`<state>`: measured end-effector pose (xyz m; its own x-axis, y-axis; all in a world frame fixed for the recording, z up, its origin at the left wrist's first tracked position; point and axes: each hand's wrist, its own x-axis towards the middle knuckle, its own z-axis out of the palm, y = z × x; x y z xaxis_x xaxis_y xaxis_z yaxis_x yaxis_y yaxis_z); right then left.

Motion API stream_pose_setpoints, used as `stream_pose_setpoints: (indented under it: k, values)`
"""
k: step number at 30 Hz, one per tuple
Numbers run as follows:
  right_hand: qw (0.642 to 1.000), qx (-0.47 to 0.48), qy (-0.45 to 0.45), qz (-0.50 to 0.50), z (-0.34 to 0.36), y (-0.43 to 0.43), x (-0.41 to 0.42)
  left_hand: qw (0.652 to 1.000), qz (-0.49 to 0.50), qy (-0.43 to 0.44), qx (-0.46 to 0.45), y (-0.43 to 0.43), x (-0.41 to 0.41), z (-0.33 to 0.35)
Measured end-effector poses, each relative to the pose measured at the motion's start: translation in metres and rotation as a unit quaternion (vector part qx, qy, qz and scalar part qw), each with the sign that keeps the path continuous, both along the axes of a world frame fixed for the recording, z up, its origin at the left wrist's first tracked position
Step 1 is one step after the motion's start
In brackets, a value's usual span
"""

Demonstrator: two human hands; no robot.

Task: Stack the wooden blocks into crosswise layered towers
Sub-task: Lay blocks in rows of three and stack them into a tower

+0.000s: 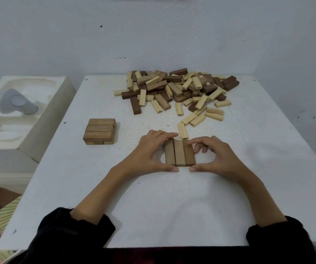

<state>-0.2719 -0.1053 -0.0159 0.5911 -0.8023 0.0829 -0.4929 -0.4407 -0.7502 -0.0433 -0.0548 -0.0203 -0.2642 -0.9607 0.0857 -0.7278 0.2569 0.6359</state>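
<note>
Three brown wooden blocks (180, 154) lie side by side on the white table (172, 206), long sides touching, pointing away from me. My left hand (149, 151) grips the row from the left, thumb at its near end, fingers at its far end. My right hand (214, 155) pinches it from the right in the same way. A two-layer crosswise stack (100, 131) stands to the left. A large heap of loose light and dark blocks (178, 90) covers the far middle of the table.
One pale block (183, 130) lies just beyond the row, near my left fingertips. A white foam box (44, 119) holding a grey object (17, 102) stands left of the table. A wall closes the far side.
</note>
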Motion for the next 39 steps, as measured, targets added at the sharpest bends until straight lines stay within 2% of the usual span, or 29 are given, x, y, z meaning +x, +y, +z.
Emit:
stream_pose_setpoints:
  k: [7, 21, 39]
  values:
    - [0.997, -0.014, 0.071, 0.005, -0.006, -0.007, -0.011, 1.000, 0.021, -0.009, 0.001, 0.002, 0.012, 0.004]
    - [0.995, -0.030, 0.088, 0.027, -0.005, -0.010, 0.001, 0.999, 0.032, -0.023, -0.010, 0.004, 0.002, -0.001]
    - [0.992, -0.077, 0.095, 0.031, -0.007, -0.007, 0.018, 0.997, 0.049, 0.057, 0.017, 0.004, 0.005, 0.002]
